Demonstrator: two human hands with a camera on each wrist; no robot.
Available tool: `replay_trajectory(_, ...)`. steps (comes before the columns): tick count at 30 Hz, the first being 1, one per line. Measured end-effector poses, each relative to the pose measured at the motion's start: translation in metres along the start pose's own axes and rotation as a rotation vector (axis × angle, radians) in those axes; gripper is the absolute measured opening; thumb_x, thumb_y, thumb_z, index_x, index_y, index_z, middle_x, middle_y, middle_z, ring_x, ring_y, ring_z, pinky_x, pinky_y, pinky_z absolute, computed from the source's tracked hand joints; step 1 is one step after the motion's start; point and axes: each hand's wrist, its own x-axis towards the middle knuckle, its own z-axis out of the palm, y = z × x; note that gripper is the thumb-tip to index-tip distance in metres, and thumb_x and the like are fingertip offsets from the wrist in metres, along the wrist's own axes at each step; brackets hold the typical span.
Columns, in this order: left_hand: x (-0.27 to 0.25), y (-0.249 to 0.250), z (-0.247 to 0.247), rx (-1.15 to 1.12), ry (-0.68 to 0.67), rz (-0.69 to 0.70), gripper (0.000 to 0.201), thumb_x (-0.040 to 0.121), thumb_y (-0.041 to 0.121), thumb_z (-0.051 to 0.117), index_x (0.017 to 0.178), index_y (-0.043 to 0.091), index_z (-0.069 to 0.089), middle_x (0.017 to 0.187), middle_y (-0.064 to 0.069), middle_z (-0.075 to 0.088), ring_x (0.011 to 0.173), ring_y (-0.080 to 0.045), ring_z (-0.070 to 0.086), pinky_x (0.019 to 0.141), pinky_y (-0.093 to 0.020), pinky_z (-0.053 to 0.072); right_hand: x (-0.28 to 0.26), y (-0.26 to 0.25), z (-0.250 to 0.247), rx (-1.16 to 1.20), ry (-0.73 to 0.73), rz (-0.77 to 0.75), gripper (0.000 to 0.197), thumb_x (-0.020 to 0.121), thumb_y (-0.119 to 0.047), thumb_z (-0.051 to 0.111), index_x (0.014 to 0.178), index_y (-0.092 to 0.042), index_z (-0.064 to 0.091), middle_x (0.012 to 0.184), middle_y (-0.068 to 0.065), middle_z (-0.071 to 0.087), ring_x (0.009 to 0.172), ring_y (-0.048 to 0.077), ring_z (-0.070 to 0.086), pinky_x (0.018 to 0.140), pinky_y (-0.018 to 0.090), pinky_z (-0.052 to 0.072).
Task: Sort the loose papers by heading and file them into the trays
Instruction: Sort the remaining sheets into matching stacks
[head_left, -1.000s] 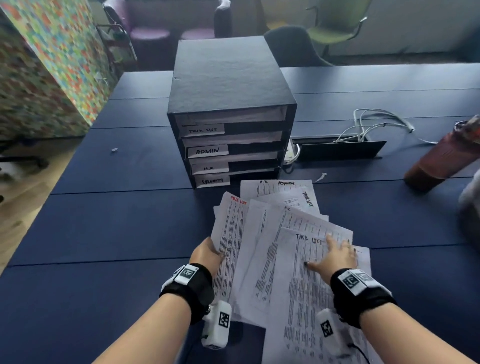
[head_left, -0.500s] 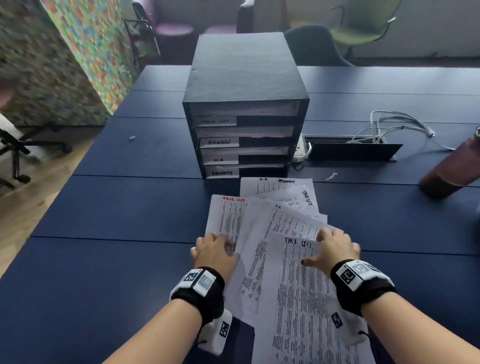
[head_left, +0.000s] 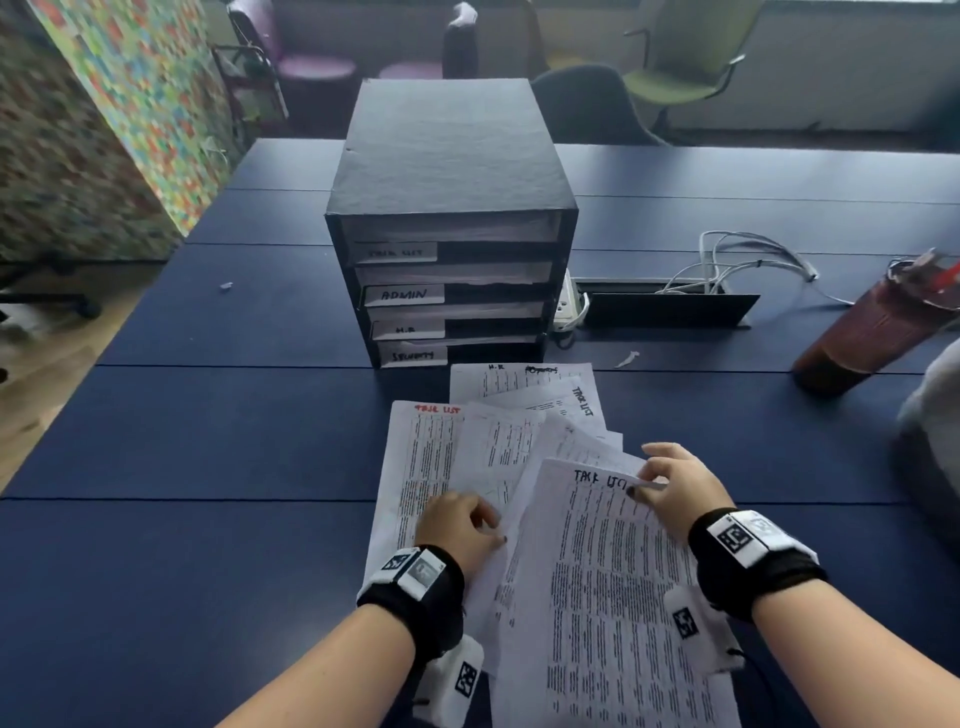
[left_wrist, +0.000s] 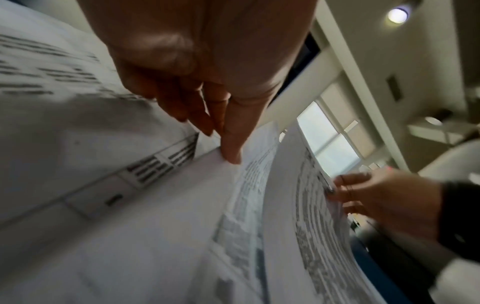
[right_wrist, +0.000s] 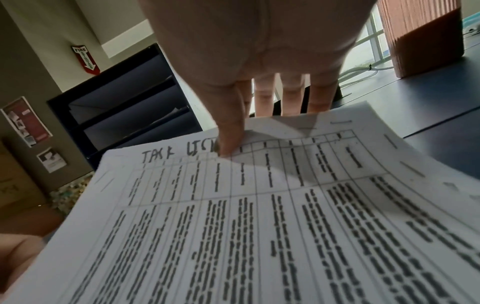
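A: Since a moment ago, our right hand (head_left: 675, 488) has gone from lying on the top sheet (head_left: 613, 597) to pinching its far edge, thumb on the printed face and fingers (right_wrist: 293, 92) behind, and that edge has curled up off the pile.

B: And our left hand (head_left: 460, 525) has slid inward over the loose papers (head_left: 467, 447); its straight fingers (left_wrist: 231, 131) press them flat.

A: So we're pulling out one sheet. Its handwritten heading seems to read "Task List".

B: Then it belongs in the top slot of the black tray box (head_left: 452, 166), whose label (head_left: 397, 253) looks the same, though faint.

A: The rest lie fanned on the dark blue surface (head_left: 208, 441), just in front of the box.

B: Thin, limp paper with a printed table; it bows under its own weight. We'd judge it needs levelling before entering that narrow slot, or the leading edge may buckle.

A: The box looks like stiff, matt board.
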Motion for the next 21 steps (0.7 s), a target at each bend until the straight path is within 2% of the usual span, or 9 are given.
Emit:
replay_trajectory(4,-0.007,0.005,0.005,0.027,-0.09,0.114,0.012,0.073,0.035,0.076,0.074,0.032,0.064,0.092,0.012,0.053,0.095,-0.009,0.047,0.086,-0.026,0.041,0.004,-0.008,-0.002,0.023,-0.059,-0.066,0.027,0.08,-0.022,0.073,0.06,-0.025,0.056,0.128,-0.017,0.047,0.117,0.011,0.049,0.084,0.024,0.044)
replay_trajectory(7,-0.007,0.0,0.004,-0.001,-0.114,0.136,0.009,0.074,0.033,0.074,0.074,0.037,0.066,0.102,0.01,0.049,0.105,-0.009,0.041,0.096,-0.025,0.036,0.007,-0.01,-0.002,0.004,-0.071,-0.065,0.027,0.079,-0.025,0.073,0.059,-0.025,0.056,0.116,-0.013,0.058,0.094,0.013,0.059,0.069,0.023,0.045)
replay_trajectory(10,0.001,-0.005,0.0,-0.145,0.014,0.008,0.018,0.079,0.022,0.07,0.095,0.027,0.063,0.114,0.003,0.045,0.108,-0.012,0.044,0.102,-0.027,0.037,0.004,-0.006,-0.003,-0.012,-0.084,-0.061,0.025,0.079,-0.024,0.073,0.059,-0.023,0.057,0.108,-0.013,0.061,0.084,0.012,0.06,0.069,0.024,0.047)
replay_trajectory(12,0.007,-0.005,-0.003,-0.267,0.12,-0.097,0.028,0.08,0.017,0.07,0.103,0.023,0.055,0.111,-0.002,0.052,0.097,-0.014,0.054,0.093,-0.03,0.047,0.0,-0.001,-0.006,-0.007,-0.092,-0.043,0.023,0.079,-0.024,0.073,0.06,-0.021,0.06,0.105,-0.015,0.062,0.084,0.01,0.061,0.072,0.026,0.05)
replay_trajectory(14,0.011,0.001,-0.005,-0.387,0.142,-0.187,0.034,0.081,0.016,0.07,0.106,0.022,0.048,0.099,0.0,0.057,0.087,-0.013,0.056,0.08,-0.028,0.049,-0.003,0.005,-0.008,0.02,-0.103,-0.024,0.022,0.077,-0.022,0.074,0.06,-0.018,0.06,0.104,-0.017,0.062,0.085,0.009,0.063,0.076,0.028,0.052)
replay_trajectory(16,0.013,0.005,-0.004,-0.467,0.085,-0.256,0.04,0.08,0.017,0.072,0.11,0.021,0.046,0.096,0.002,0.057,0.084,-0.013,0.057,0.074,-0.025,0.046,-0.007,0.008,-0.01,0.074,-0.135,-0.015,0.024,0.074,-0.016,0.076,0.058,-0.016,0.058,0.105,-0.019,0.061,0.084,0.009,0.066,0.075,0.028,0.053)
replay_trajectory(17,0.013,0.006,-0.003,-0.474,0.037,-0.273,0.041,0.08,0.019,0.073,0.112,0.02,0.047,0.099,0.002,0.058,0.088,-0.015,0.058,0.078,-0.026,0.046,-0.009,0.008,-0.011,0.087,-0.157,-0.015,0.025,0.073,-0.014,0.077,0.057,-0.016,0.058,0.106,-0.021,0.059,0.082,0.008,0.067,0.075,0.028,0.054)
replay_trajectory(19,0.014,0.006,0.001,-0.4,-0.071,-0.253,0.035,0.08,0.021,0.072,0.112,0.016,0.056,0.105,0.001,0.064,0.094,-0.016,0.061,0.086,-0.027,0.048,-0.013,0.007,-0.011,0.068,-0.186,-0.031,0.024,0.072,-0.013,0.077,0.057,-0.016,0.058,0.107,-0.022,0.057,0.083,0.007,0.067,0.078,0.028,0.053)
replay_trajectory(21,0.014,0.006,0.002,-0.277,-0.127,-0.197,0.024,0.083,0.022,0.068,0.106,0.014,0.066,0.105,-0.002,0.07,0.093,-0.018,0.064,0.085,-0.027,0.051,-0.013,0.007,-0.01,0.019,-0.189,-0.056,0.02,0.073,-0.016,0.076,0.061,-0.017,0.06,0.106,-0.018,0.06,0.084,0.008,0.065,0.086,0.029,0.051)
